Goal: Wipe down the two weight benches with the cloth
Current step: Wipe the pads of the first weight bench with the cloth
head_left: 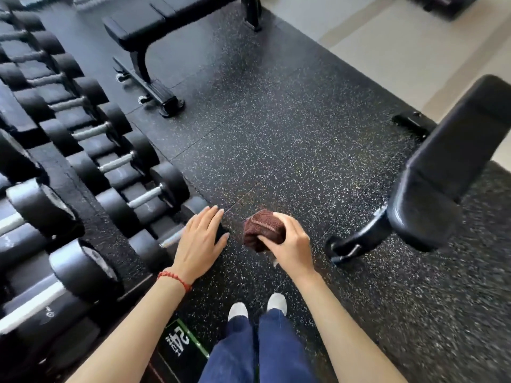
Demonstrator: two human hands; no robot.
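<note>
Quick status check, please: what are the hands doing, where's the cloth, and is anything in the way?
Right hand grips brown cloth; left hand open, empty. Cloth touches neither bench. Floor between clear.

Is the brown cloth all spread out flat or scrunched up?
Scrunched up. The brown cloth is bunched into a thick wad in the right hand, held in the air, not touching either bench.

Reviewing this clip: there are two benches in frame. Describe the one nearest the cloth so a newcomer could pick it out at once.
Start from the long dumbbell rack along the left edge, then cross the speckled rubber floor to the right edge. There stands the near bench, just right of the right hand gripping the brown cloth. Unlike the far bench at top, its pad looks tilted, not flat.
</note>
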